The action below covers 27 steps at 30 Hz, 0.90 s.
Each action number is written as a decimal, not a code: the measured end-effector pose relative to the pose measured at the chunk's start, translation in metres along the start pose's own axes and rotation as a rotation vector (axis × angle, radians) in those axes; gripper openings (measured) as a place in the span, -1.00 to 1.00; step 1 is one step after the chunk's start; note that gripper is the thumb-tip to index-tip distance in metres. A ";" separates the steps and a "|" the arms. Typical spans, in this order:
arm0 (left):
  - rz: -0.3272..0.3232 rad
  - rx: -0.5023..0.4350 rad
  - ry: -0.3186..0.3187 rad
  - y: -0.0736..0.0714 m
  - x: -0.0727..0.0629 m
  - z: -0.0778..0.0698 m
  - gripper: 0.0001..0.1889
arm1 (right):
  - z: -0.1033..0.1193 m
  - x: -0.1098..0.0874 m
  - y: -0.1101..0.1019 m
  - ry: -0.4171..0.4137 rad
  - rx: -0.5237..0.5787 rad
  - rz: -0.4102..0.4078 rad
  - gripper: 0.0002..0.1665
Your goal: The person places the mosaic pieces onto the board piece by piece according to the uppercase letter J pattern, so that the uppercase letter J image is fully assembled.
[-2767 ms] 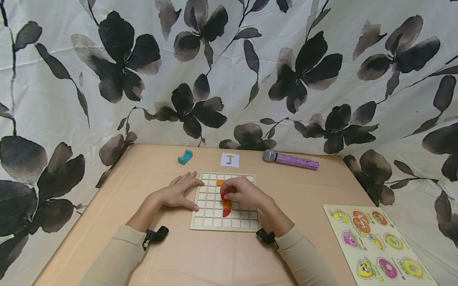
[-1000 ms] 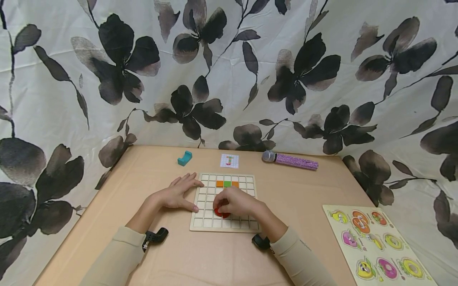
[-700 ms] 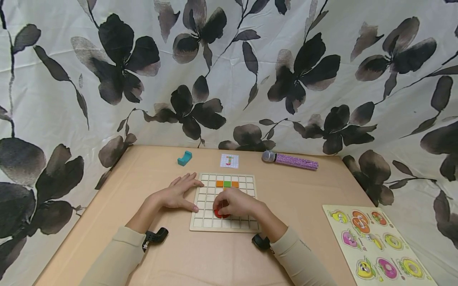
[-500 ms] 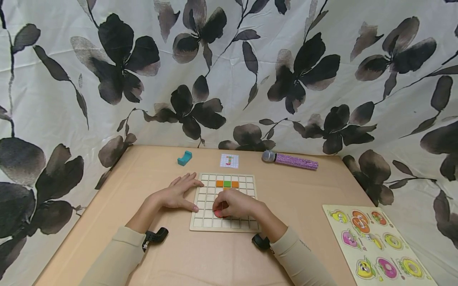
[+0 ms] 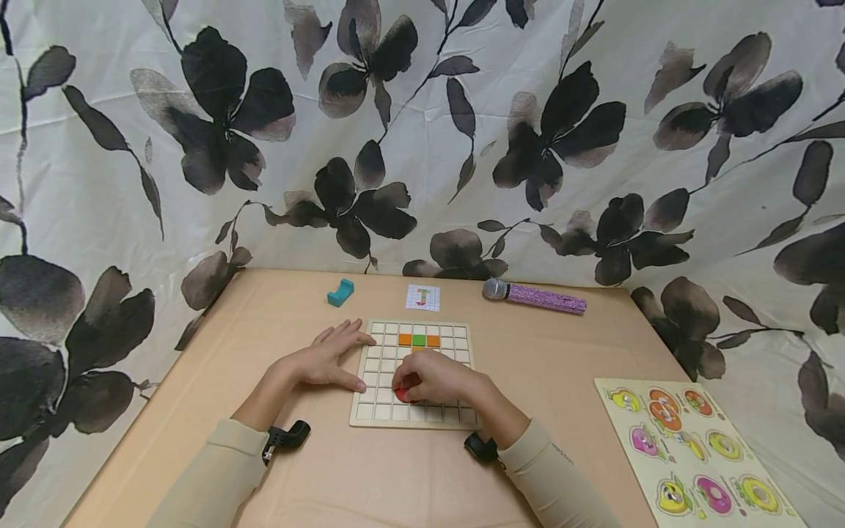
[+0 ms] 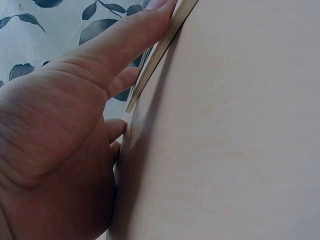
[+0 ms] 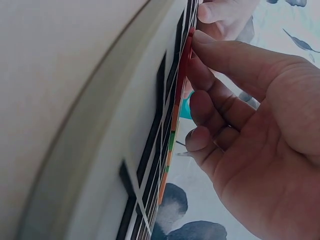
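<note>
A white board with a grid of squares (image 5: 455, 416) lies in the middle of the table. My left hand (image 5: 328, 361) rests at its left edge, fingers spread, with index fingertip and thumb touching the rim. Low on the board, my right hand (image 5: 436, 376) pinches a red rounded tile (image 5: 400, 395) between thumb and fingers; the right wrist view shows the red tile (image 7: 183, 62) right at the grid. An orange tile (image 5: 405, 339), a green tile (image 5: 419, 340) and a second orange tile (image 5: 433, 341) form a row near the top. The right hand hides most of the column below them.
Beyond the board lie a teal curved block (image 5: 340, 292), a small card with a coloured J-shaped pattern (image 5: 422, 298) and a purple glittery microphone (image 5: 538, 295). A fruit picture board (image 5: 667, 411) sits at the right. Floral cloth (image 5: 455, 132) hangs behind the table.
Since the earliest frame my right hand has moved down the board, baring the green and right orange tiles. In the last second its fingers shift the red tile slightly. My left hand stays put.
</note>
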<state>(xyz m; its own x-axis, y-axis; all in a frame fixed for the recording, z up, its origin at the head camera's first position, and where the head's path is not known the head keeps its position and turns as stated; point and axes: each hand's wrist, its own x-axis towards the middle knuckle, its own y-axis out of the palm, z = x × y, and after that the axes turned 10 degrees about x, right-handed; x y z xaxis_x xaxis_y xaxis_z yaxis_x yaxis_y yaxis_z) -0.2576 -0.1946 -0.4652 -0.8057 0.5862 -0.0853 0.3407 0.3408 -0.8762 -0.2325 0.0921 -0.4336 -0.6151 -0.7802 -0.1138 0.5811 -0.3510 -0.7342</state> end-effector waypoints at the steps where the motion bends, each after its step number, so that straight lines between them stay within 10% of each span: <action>1: -0.001 -0.001 0.000 0.000 0.000 0.000 -0.10 | 0.000 0.000 0.000 0.000 -0.003 0.001 -0.82; 20: -0.005 0.014 -0.011 0.002 0.000 0.001 -0.11 | 0.000 -0.001 0.000 -0.010 -0.033 0.003 -0.79; 27: 0.002 0.014 -0.010 0.001 0.000 0.000 -0.10 | -0.006 -0.008 -0.009 -0.016 -0.021 -0.138 -0.70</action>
<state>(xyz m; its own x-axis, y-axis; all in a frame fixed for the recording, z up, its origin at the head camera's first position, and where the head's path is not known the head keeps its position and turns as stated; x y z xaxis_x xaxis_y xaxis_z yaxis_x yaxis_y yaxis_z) -0.2567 -0.1941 -0.4662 -0.8099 0.5793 -0.0917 0.3353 0.3290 -0.8828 -0.2365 0.1048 -0.4300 -0.6798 -0.7334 -0.0002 0.4799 -0.4446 -0.7563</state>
